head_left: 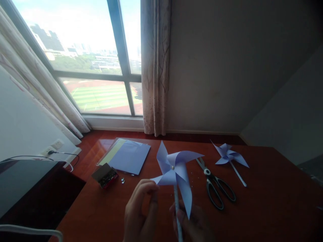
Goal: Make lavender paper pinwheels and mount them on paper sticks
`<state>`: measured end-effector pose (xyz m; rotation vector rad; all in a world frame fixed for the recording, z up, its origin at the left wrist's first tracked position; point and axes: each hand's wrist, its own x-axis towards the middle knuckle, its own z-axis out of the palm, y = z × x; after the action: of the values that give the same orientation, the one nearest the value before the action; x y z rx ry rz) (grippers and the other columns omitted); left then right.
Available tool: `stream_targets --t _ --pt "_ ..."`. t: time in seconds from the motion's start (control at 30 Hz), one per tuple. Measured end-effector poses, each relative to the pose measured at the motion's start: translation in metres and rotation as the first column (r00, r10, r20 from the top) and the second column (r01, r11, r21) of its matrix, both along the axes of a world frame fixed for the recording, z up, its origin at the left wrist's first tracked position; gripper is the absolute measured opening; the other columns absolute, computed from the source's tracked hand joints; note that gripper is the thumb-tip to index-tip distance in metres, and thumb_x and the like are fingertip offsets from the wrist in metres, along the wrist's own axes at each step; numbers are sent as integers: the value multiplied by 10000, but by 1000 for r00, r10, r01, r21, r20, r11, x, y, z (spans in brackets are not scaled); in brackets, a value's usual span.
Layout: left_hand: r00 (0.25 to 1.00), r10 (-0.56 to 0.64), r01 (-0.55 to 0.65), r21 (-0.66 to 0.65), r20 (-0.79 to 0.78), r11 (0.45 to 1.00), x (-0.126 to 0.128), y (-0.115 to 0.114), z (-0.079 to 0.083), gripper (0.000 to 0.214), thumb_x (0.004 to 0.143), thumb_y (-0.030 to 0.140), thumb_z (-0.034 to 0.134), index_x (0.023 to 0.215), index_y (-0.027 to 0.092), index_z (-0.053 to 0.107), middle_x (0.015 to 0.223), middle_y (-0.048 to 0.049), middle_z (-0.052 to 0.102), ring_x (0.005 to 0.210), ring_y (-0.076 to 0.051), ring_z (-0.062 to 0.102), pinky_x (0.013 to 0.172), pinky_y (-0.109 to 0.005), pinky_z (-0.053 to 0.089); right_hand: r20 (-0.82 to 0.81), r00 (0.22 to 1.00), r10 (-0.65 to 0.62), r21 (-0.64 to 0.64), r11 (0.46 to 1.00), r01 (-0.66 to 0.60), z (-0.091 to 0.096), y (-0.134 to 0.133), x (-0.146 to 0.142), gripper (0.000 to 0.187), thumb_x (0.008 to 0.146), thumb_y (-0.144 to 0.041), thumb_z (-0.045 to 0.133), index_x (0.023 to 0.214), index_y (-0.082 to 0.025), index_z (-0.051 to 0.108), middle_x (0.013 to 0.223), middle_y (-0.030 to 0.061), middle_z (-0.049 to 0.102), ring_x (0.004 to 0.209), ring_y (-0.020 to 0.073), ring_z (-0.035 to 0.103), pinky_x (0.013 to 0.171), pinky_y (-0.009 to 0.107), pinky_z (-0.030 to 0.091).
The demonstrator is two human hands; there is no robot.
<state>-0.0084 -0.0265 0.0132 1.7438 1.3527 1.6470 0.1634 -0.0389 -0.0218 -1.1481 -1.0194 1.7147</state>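
Note:
A light blue paper pinwheel (174, 171) stands upright in front of me on a thin white stick. My right hand (194, 226) is closed around the lower part of that stick. My left hand (139, 215) is beside it, fingers curled, with the fingertips touching the tip of the pinwheel's left blade. Both hands are low in the view and dim.
On the red-brown table (264, 208) lie black-handled scissors (217, 188), a second pinwheel (229, 157) with its stick, a stack of coloured paper sheets (128, 155), a small open box of pins (104, 175) and loose pins (122, 180). A window and curtain stand behind.

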Motion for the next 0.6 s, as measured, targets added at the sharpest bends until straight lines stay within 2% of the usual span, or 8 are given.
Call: stream_targets --t 0.1,0.2,0.3,0.47,0.53,0.6 --pt "986 37 -10 164 -162 986 -4 0 3 297 880 19 544 1094 207 627 1020 -50 650 930 -167 639 776 -246 545 -31 998 59 34 998 -58 -4 1 1 566 797 -694 688 922 -143 721 615 14 593 516 104 506 496 220 399" --pt "945 42 41 244 -325 969 -7 -1 4 410 861 -14 531 1211 177 628 1199 -97 665 1138 -223 601 955 -335 519 -22 991 134 99 986 -131 -8 1 1 522 851 -664 643 905 -147 690 616 0 563 489 93 466 471 217 381" --pt "945 22 38 175 -327 984 -9 1 3 438 900 1 501 1277 194 612 1278 -98 652 1203 -222 582 1002 -345 497 21 983 181 142 973 -182 -4 1 2 454 895 -609 620 882 -156 657 649 -6 545 519 96 461 486 217 387" --pt "983 20 -16 24 -185 1000 -12 9 5 312 916 99 580 1189 228 657 1176 -65 666 1078 -191 639 912 -291 516 219 957 189 265 933 -245 5 0 3 402 961 -518 544 765 -172 605 678 -3 528 577 114 481 519 225 386" --pt "994 19 -24 -44 -112 999 -13 13 8 210 905 125 606 1071 215 696 1068 -49 680 969 -178 653 833 -268 522 366 921 135 386 878 -283 5 1 3 345 982 -441 526 787 -175 626 696 4 550 608 128 513 552 238 390" --pt "1000 -2 -1 -125 -23 992 -13 15 11 111 888 142 613 901 193 710 927 -29 677 833 -162 641 748 -255 517 476 878 44 513 797 -318 4 3 4 250 987 -355 530 862 -179 656 732 13 591 644 139 552 591 248 402"
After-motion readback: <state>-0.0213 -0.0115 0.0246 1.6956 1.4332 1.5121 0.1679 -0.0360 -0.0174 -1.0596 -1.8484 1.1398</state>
